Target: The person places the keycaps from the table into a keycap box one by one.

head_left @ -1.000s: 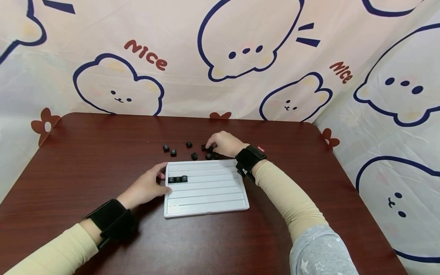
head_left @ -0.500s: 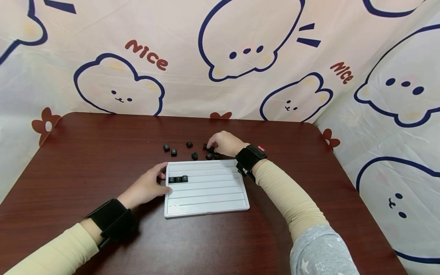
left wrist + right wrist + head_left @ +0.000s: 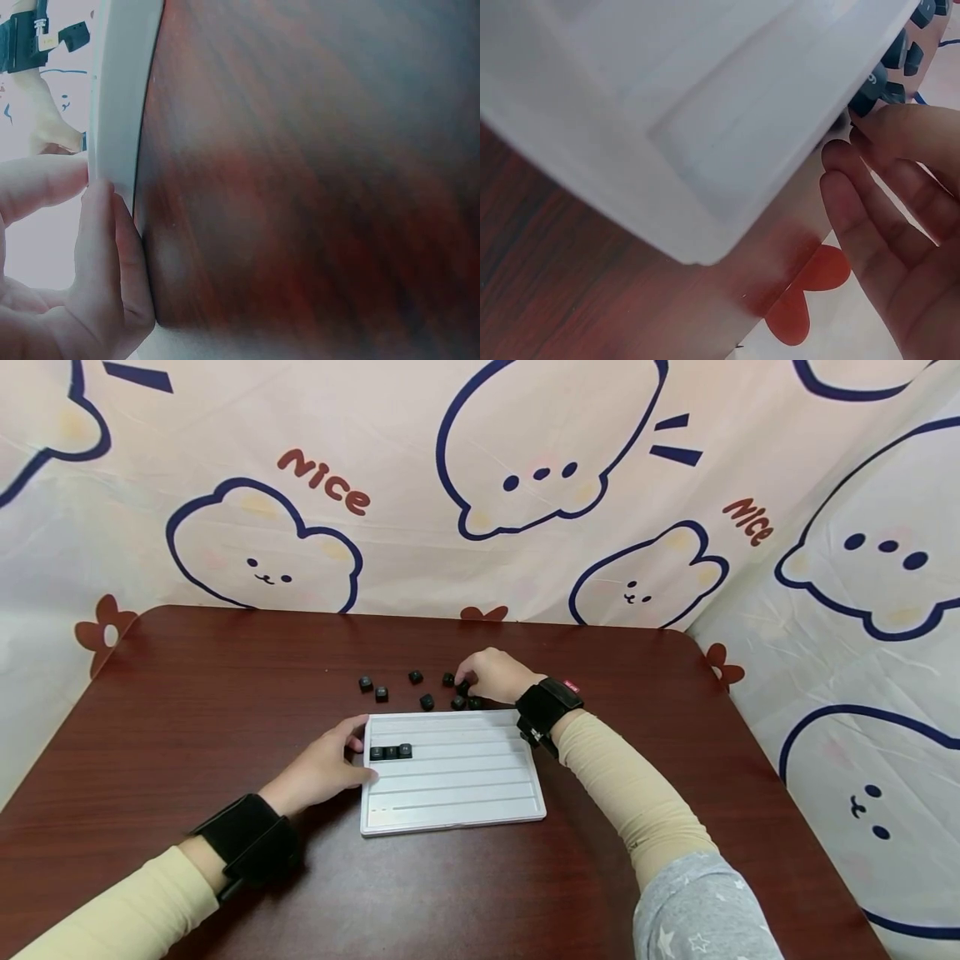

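Observation:
A white grooved tray (image 3: pixel 457 785) lies on the table, with a short row of black keycaps (image 3: pixel 391 752) in one groove at its left side. My left hand (image 3: pixel 324 766) holds the tray's left edge, and the left wrist view shows thumb and fingers (image 3: pixel 99 225) pinching the rim. Beyond the tray's far edge, my right hand (image 3: pixel 497 675) pinches a black keycap (image 3: pixel 462 688) among several loose ones. In the right wrist view its fingertips meet near a dark keycap (image 3: pixel 870 90) with a pale character; the exact contact is partly hidden.
More loose black keycaps (image 3: pixel 382 694) are scattered behind the tray, to the left of my right hand. The brown wooden table (image 3: pixel 225 693) ends at a printed cloth (image 3: pixel 405 560) at the back and right.
My right hand stays among the loose keycaps, its fingertips shifting only slightly around one. The left hand and tray hold their place; the whole view drifts a little.

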The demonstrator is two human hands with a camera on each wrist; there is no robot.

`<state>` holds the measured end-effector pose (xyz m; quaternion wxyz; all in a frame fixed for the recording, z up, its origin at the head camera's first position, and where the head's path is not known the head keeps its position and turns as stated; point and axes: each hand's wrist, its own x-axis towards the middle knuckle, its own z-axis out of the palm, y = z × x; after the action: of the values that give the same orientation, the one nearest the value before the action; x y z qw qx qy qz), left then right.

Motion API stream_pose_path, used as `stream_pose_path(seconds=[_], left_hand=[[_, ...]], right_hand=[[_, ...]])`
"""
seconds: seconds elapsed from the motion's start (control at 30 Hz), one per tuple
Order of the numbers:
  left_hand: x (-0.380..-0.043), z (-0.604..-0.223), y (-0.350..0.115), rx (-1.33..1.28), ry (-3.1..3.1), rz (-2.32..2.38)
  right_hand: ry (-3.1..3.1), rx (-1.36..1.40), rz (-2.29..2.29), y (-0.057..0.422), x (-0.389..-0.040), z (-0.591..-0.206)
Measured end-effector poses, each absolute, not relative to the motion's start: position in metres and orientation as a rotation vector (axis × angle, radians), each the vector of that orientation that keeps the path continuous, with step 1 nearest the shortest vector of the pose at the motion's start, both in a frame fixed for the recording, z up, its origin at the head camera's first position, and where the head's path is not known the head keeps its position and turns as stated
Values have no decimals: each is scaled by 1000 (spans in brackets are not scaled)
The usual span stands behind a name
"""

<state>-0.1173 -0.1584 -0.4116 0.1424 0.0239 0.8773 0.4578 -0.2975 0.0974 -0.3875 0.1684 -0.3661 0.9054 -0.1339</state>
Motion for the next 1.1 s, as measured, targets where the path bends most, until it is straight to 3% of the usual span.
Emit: stream_pose_path(seconds=[1.1], left_hand=[[-118,-413,-160,56,2486,1353]], right_hand=[[2618,-1085,-385,110,-284,-380]])
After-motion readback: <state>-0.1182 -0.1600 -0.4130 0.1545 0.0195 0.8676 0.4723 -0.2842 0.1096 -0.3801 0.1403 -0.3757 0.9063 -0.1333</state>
